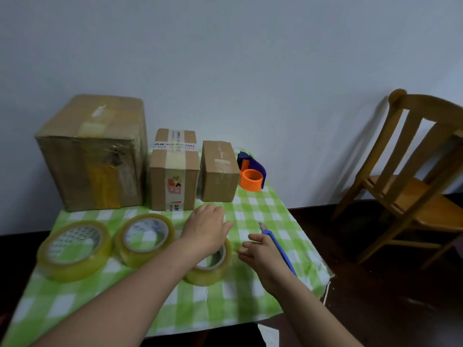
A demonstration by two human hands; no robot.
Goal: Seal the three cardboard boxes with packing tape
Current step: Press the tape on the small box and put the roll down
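Note:
Three cardboard boxes stand in a row at the back of the table: a large box [92, 156], a medium box [174, 171] and a small box [219, 171]. Each carries strips of old tape. Three rolls of clear yellowish packing tape lie in front: the left roll [74, 251], the middle roll [144, 240] and the right roll [213, 267]. My left hand [206, 227] hovers over the right roll, fingers spread, and covers part of it. My right hand [264, 255] is open beside that roll, holding nothing.
A blue utility knife [276, 246] lies just right of my right hand. A blue and orange tape dispenser [251, 175] sits behind the small box. The green checked tablecloth [120, 309] covers the table. A wooden chair [411, 186] stands to the right.

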